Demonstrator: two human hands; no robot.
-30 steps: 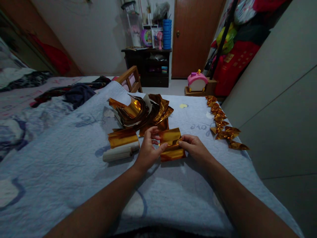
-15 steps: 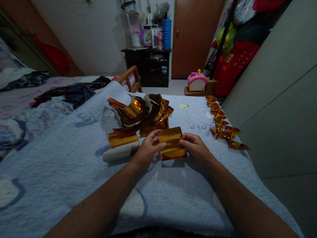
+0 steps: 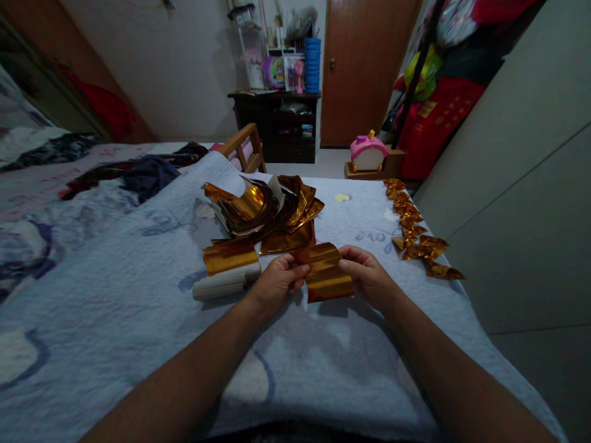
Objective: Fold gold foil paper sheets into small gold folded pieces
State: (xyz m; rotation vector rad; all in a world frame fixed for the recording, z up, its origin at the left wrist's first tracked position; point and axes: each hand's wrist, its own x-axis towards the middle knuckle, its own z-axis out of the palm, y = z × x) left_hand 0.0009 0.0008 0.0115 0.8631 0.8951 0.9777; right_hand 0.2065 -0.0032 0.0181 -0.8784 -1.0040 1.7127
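The step in hand looks like steadying a gold sheet (image 3: pixel 330 274) between both hands: the left hand (image 3: pixel 277 280) pinches its left edge, thumb on top, and the right hand (image 3: pixel 367 274) grips its upper right edge between thumb and fingers; the sheet spans the gap between the fingertips, gently bent, its lower part hanging free over the bed cover (image 3: pixel 184 357), near the loose foil pile (image 3: pixel 252 212); a next move seems to call for light, even pinches, since such thin foil likely creases easily
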